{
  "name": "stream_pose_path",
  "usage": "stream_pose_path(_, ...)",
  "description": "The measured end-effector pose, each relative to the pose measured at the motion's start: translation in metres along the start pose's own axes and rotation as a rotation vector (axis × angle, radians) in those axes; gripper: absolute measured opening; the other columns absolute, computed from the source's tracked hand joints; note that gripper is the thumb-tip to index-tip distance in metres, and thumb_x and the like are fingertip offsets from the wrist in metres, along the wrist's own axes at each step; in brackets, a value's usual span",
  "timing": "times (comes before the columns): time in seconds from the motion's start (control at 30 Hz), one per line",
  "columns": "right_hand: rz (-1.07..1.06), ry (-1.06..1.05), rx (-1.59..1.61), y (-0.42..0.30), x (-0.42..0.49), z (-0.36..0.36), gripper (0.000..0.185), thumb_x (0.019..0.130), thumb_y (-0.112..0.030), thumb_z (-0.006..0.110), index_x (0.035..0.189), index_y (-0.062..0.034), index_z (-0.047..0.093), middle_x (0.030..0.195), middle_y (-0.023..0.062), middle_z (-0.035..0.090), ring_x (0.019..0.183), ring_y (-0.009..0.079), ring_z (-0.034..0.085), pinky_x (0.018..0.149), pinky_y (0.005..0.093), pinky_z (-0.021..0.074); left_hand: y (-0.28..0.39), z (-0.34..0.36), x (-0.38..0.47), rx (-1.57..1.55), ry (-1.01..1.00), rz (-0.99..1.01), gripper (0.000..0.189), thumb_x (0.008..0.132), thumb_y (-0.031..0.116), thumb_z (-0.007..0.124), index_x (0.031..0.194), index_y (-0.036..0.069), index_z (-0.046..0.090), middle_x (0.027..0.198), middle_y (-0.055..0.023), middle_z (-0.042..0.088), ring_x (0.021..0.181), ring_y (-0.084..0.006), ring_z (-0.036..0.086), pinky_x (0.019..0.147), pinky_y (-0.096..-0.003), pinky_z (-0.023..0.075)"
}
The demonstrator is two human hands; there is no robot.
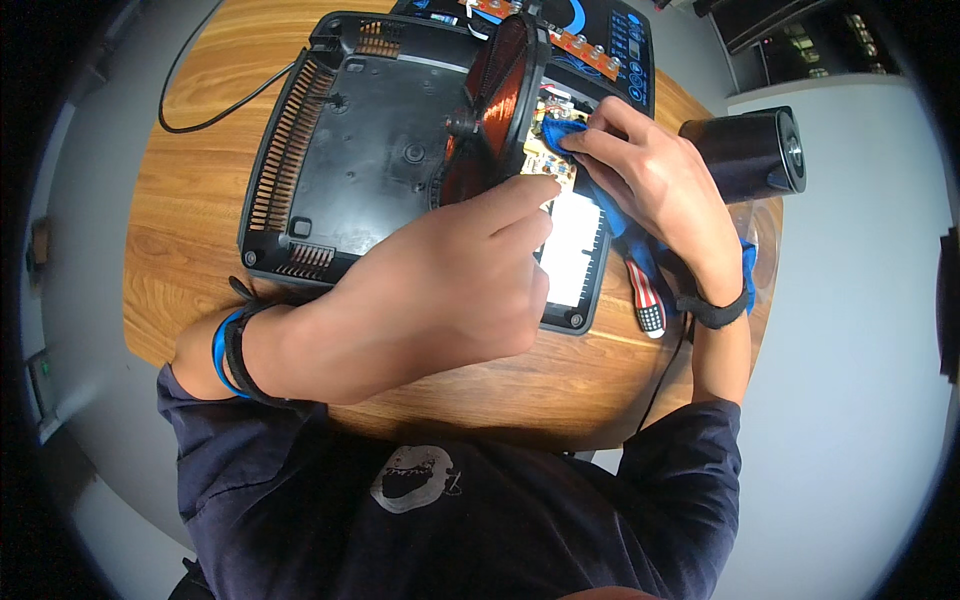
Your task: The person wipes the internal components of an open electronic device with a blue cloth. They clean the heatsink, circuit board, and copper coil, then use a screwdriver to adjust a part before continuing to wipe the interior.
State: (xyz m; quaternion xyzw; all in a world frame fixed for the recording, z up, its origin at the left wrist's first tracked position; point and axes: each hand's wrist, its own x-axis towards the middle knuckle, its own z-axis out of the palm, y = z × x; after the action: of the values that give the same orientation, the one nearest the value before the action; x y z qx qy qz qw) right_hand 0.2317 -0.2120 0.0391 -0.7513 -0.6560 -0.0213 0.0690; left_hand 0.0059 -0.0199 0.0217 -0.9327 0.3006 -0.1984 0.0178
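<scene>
An induction cooker's black plastic housing [375,127] lies opened on the wooden table. Its copper induction coil [501,112] stands tilted up on edge beside the circuit board [551,161]. My right hand [652,165] pinches a blue cloth [559,133] against the board, and more of the cloth hangs below the palm. My left hand [465,277] is at the board's lower left, thumb and index finger close together near the coil's lower edge; whether it grips anything is hidden. A white heat sink [571,251] lies between the hands, near the housing's right side.
Behind the housing lies a black control-panel top [635,45] with orange-brown strips [585,54] on it. A black cylinder [742,154] stands at the right. A flag-patterned handle [645,296] rests on the table [465,397] under the cloth. A black cable [225,116] loops at upper left.
</scene>
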Motion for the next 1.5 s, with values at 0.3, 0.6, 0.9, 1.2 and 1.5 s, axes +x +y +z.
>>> stream_pose_path(0.3,-0.02,0.016,-0.034,-0.004,0.003,0.004,0.03,0.103,-0.009,0.083,0.132,-0.0133,0.086,0.118,0.0095,0.07,0.102,0.0352,0.08,0.082,0.0464,0.0657,-0.001,-0.007,0.001,0.028,-0.069,-0.01,0.011,0.075,0.013,0.073,0.082,0.004,0.073,0.08,-0.0046,0.064,0.098,-0.0257,0.07,0.118,-0.0448,0.0623)
stream_pose_path(0.6,-0.032,-0.026,-0.087,-0.008,0.011,0.004,0.027,0.102,-0.008,0.074,0.129,-0.0065,0.08,0.124,0.0127,0.073,0.119,0.0347,0.08,0.094,0.0464,0.0681,-0.003,-0.008,0.003,0.034,-0.058,-0.022,0.009,0.079,0.014,0.073,0.084,0.006,0.072,0.08,-0.0036,0.063,0.096,-0.024,0.069,0.12,-0.0441,0.0611)
stream_pose_path(0.9,0.027,-0.077,0.046,0.002,0.007,0.002,0.03,0.104,-0.004,0.076,0.133,-0.0126,0.08,0.123,0.014,0.069,0.107,0.0417,0.078,0.088,0.0504,0.0636,-0.002,-0.009,0.004,0.062,-0.083,-0.018,0.01,0.079,0.014,0.073,0.085,0.006,0.073,0.08,-0.0031,0.063,0.095,-0.0231,0.068,0.121,-0.0439,0.0605)
stream_pose_path(1.2,0.021,-0.077,0.066,-0.003,0.001,0.0,0.026,0.104,-0.003,0.079,0.13,-0.0047,0.077,0.123,0.0159,0.069,0.105,0.0427,0.077,0.089,0.0527,0.0636,0.0,-0.001,0.004,0.071,0.023,-0.032,0.006,0.071,0.013,0.075,0.07,0.006,0.075,0.068,-0.0011,0.059,0.087,-0.023,0.063,0.129,-0.0417,0.051)
stream_pose_path(1.5,0.247,0.08,0.033,0.017,-0.002,0.0,0.022,0.11,-0.018,0.079,0.125,-0.0019,0.074,0.117,0.0211,0.071,0.107,0.0461,0.075,0.093,0.0516,0.0603,0.0,0.002,0.0,0.053,0.036,-0.035,0.007,0.07,0.012,0.074,0.067,0.007,0.072,0.067,-0.0014,0.058,0.087,-0.0226,0.062,0.128,-0.0409,0.0514)
